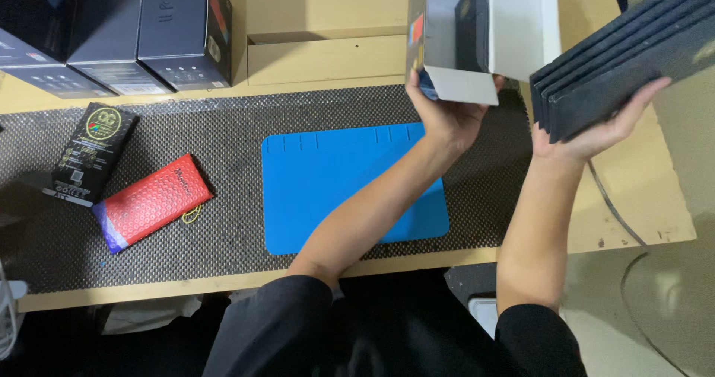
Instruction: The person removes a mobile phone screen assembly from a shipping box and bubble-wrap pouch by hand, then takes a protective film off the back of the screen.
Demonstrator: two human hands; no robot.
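Note:
My left hand [445, 115] grips the lower edge of an open dark cardboard box [477, 31] with white inner flaps, held up above the far right part of the mat. My right hand [603, 128] supports from below a stack of several flat dark folded boxes [625, 57], tilted up to the right beyond the table's right side. The two hands are close together, the stack just right of the open box. A blue silicone mat [335, 183] lies below my left forearm.
A black textured mat [223, 198] covers the wooden table [655, 213]. A red bubble-wrap pouch [153, 200] and a small black packet [93, 150] lie at left. Dark boxes [119, 31] stand at the far left. A wooden tray [328, 53] sits behind. A cable [611, 206] runs off right.

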